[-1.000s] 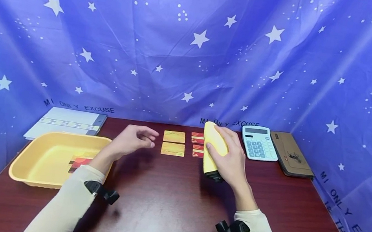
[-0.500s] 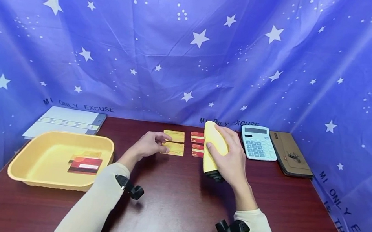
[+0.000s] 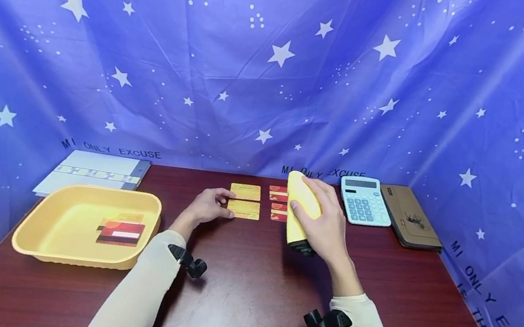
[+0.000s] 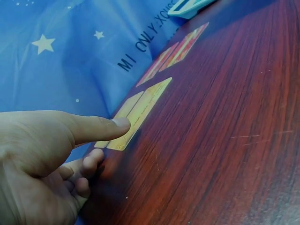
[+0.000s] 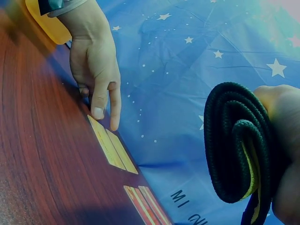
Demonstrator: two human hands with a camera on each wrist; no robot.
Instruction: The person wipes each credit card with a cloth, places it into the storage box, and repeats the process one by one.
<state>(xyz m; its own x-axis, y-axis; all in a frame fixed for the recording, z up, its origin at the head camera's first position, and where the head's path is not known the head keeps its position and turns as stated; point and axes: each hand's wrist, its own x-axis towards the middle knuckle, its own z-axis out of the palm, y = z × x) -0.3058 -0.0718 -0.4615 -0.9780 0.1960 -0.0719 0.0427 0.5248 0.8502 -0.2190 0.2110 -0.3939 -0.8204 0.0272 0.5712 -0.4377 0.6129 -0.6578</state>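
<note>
Two yellow cards, the far one (image 3: 245,191) and the near one (image 3: 246,210), lie flat one behind the other at mid table. My left hand (image 3: 208,205) is at their left edges, its thumb (image 4: 123,123) at the near card and the index finger at the far one, fingers relaxed and apart. My right hand (image 3: 326,223) grips a rolled-up yellow cloth (image 3: 303,205) above the table; the right wrist view shows the roll's dark, layered end (image 5: 234,140). Partly hidden behind that roll are two red cards, one far (image 3: 278,193) and one near (image 3: 278,212).
At left stands a yellow plastic basin (image 3: 44,244) with a red card (image 3: 121,234) and a yellowish card inside. Behind it lies a white notebook or folder (image 3: 91,164). A light blue calculator (image 3: 365,201) and a brown wallet (image 3: 410,218) sit at the far right. Starry blue fabric (image 3: 235,70) surrounds the table.
My left hand has moved right from beside the basin to the yellow cards, reaching over them, then easing back to their left edges. The right hand stays put with the rolled cloth.
</note>
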